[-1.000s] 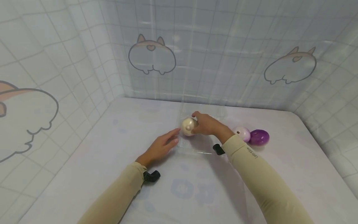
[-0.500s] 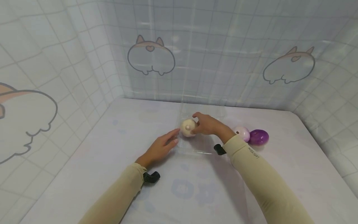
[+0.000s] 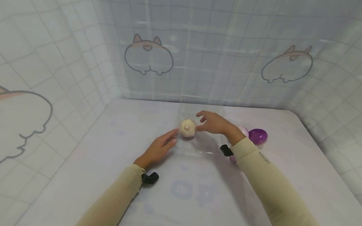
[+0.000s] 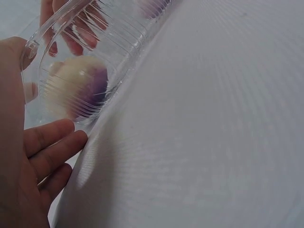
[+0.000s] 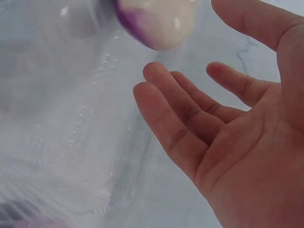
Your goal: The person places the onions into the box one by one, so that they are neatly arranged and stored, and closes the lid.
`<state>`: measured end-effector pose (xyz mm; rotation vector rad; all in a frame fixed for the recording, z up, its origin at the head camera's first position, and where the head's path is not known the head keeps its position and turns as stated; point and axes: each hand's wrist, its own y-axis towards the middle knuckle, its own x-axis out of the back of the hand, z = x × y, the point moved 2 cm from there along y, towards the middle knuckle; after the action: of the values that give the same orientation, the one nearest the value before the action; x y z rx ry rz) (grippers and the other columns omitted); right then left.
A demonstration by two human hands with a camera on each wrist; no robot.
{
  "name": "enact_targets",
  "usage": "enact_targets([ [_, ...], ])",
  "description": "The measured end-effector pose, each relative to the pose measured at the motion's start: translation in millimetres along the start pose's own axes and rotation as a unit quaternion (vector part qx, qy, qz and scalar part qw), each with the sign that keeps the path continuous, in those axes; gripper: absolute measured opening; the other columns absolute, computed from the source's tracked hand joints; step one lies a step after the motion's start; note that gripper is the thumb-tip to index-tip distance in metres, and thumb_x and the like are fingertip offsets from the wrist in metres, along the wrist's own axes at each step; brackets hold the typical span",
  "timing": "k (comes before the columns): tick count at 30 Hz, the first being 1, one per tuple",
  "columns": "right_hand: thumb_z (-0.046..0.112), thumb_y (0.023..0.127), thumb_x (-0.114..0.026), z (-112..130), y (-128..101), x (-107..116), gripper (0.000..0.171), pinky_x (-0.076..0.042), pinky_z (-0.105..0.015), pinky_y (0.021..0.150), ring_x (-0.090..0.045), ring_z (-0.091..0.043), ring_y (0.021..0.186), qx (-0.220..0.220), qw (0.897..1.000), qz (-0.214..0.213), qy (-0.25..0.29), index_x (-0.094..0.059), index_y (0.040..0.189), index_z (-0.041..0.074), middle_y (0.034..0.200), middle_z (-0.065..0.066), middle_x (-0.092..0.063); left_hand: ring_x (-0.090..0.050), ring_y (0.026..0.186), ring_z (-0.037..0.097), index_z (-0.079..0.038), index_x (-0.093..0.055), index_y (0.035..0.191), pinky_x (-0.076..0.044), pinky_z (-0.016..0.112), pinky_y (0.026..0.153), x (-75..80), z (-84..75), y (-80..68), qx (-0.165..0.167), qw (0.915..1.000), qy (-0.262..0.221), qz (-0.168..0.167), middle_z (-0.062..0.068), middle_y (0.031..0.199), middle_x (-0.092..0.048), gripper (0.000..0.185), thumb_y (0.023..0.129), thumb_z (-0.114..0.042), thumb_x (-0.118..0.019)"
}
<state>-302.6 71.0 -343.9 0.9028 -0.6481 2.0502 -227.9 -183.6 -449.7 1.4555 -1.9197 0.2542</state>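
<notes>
"Holding anything?"

"Right hand point(image 3: 215, 123): nothing. Fingers loosely bent, spread well away from the thumb, over the right half of the clear container point(image 3: 207, 152). Left hand point(image 3: 156, 150): fingers mostly straight, at the container's left wall, apparently touching. Whether its thumb nips the rim, cannot tell."

"And the cream bulb point(image 3: 186, 128)?"

"Inside the container, toward its left wall. Purple on one flank in the wrist views. Right thumb just beside it; right wrist view shows a gap."

"What could go wrong?"

"Round bulb, nothing bracing its right side. A brush from that thumb, or a shove on the left wall, might roll it across the container floor. Thin plastic may flex or skid on the counter point(image 3: 152, 204) if pressed unevenly. Right of the container: purple bulb point(image 3: 258, 136), pink bulb point(image 3: 244, 131), both loose and round. A sweep of the right sleeve point(image 3: 268, 172) could send them rolling."

"Hard to make out?"

"Pink bulb, mostly behind the right wrist. A pinkish patch point(image 3: 233, 159), lower right of the container: separate thing or not, unclear. Clear panel point(image 3: 202, 109) behind the container, edges barely readable. Cream bulb's underside, unseen. Right wrist view, blurred at its left."
</notes>
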Motion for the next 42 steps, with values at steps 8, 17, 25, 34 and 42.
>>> enact_targets([
  [8,0.032,0.094,-0.071,-2.2,-23.8,1.2,0.057,-0.051,-0.047,0.094,-0.06,-0.028,0.118,0.022,0.996,-0.045,0.074,-0.051,0.143,0.013,0.13,-0.013,-0.061,-0.047,0.136,0.019,-0.025,-0.041,0.155,-0.033,0.046,0.114,2.3,-2.7,-1.8,0.014,0.9999,-0.008,-0.001,0.004,0.145,-0.055,0.051,0.106,-0.038,-0.05],
  [17,0.03,0.095,-0.07,-10.7,-57.5,-4.2,0.047,-0.053,-0.046,0.092,-0.064,-0.024,0.11,0.05,0.982,-0.125,0.135,-0.058,0.137,0.011,0.121,-0.01,-0.066,-0.045,0.138,0.019,-0.028,-0.04,0.155,-0.032,0.046,0.115,-3.1,-1.5,2.6,0.005,0.9999,-0.011,0.005,0.006,0.146,-0.054,0.051,0.106,-0.041,-0.048],
  [25,0.024,0.096,-0.07,-14.0,-70.2,-7.5,0.043,-0.054,-0.045,0.092,-0.066,-0.024,0.108,0.065,0.976,-0.149,0.147,-0.059,0.134,0.007,0.117,-0.009,-0.068,-0.045,0.138,0.018,-0.03,-0.038,0.155,-0.032,0.047,0.115,-2.7,-3.0,1.6,0.01,0.9998,-0.011,0.014,0.003,0.147,-0.053,0.052,0.106,-0.044,-0.047],
  [34,0.024,0.096,-0.071,-23.9,-80.8,-9.5,0.038,-0.054,-0.04,0.091,-0.067,-0.02,0.103,0.07,0.969,-0.196,0.136,-0.064,0.129,0.006,0.111,-0.006,-0.071,-0.045,0.137,0.018,-0.027,-0.039,0.155,-0.032,0.046,0.115,0.4,-0.5,-1.9,0.014,0.9998,-0.011,0.013,0.003,0.146,-0.054,0.052,0.106,-0.041,-0.049],
  [42,0.022,0.097,-0.07,-45.0,-106.7,-1.7,0.037,-0.054,-0.036,0.09,-0.066,-0.02,0.104,0.059,0.974,-0.189,0.109,-0.064,0.128,0.005,0.112,-0.006,-0.071,-0.043,0.139,0.018,-0.026,-0.04,0.155,-0.03,0.044,0.116,-2.1,0.9,2.3,-0.009,0.9999,-0.001,0.014,0.003,0.147,-0.053,0.052,0.106,-0.04,-0.049],
])
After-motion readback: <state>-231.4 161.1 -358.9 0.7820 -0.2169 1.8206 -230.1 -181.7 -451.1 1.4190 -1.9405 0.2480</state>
